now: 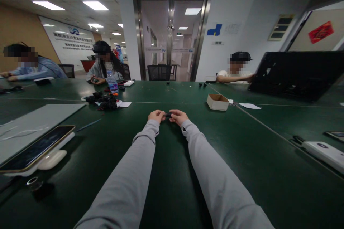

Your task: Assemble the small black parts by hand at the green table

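Note:
Both my arms, in light grey sleeves, reach forward over the dark green table (166, 171). A small dark object (168, 115) spans the gap between my hands, too small to name. My left hand (156, 116) pinches its left end, fingers closed. On the other end, my right hand (178, 117) closes its thumb and fingers. The parts inside my grips are hidden. Both hands are close together, low over the tabletop.
An open cardboard box (218, 103) stands right of my hands. Tangled black gear (103, 99) and a water bottle (112, 81) are at the left. Nearer lie a phone (40, 148) and a grey board (40, 118). A large monitor (298, 73) is at right. Three people sit across the table.

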The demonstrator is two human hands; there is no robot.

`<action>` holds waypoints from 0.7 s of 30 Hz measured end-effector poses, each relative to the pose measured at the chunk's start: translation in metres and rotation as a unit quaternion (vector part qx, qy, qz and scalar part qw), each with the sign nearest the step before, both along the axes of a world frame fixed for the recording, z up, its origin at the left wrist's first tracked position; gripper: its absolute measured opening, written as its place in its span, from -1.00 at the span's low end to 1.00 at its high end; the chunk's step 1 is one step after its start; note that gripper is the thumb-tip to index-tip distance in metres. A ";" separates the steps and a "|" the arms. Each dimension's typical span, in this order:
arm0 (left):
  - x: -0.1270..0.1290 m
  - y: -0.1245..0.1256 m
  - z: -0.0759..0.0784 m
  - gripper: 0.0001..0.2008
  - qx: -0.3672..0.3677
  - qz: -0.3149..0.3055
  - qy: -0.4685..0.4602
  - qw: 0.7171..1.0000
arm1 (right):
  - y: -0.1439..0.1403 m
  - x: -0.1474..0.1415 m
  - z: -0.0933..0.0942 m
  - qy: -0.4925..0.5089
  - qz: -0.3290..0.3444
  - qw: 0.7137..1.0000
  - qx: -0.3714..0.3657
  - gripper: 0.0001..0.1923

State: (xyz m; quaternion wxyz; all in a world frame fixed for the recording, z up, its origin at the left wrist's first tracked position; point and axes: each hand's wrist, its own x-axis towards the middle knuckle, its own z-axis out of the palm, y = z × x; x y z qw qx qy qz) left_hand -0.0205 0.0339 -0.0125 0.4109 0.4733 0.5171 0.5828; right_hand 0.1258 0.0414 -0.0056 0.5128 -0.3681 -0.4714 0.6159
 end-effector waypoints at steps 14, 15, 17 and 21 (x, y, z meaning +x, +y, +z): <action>0.004 -0.014 0.013 -0.72 -0.024 0.029 0.100 0.994 | -0.010 0.006 0.008 0.027 0.042 0.999 -0.004 -0.75; 0.003 -0.014 0.013 -0.71 -0.027 0.026 0.108 0.993 | -0.010 0.006 0.008 0.025 0.046 0.999 -0.004 -0.75; 0.002 -0.013 0.012 -0.69 -0.032 0.021 0.121 0.992 | -0.010 0.007 0.008 0.022 0.050 0.998 -0.004 -0.76; 0.002 -0.011 0.012 -0.68 -0.050 0.033 0.131 0.990 | -0.011 0.007 0.009 0.020 0.054 0.998 -0.002 -0.76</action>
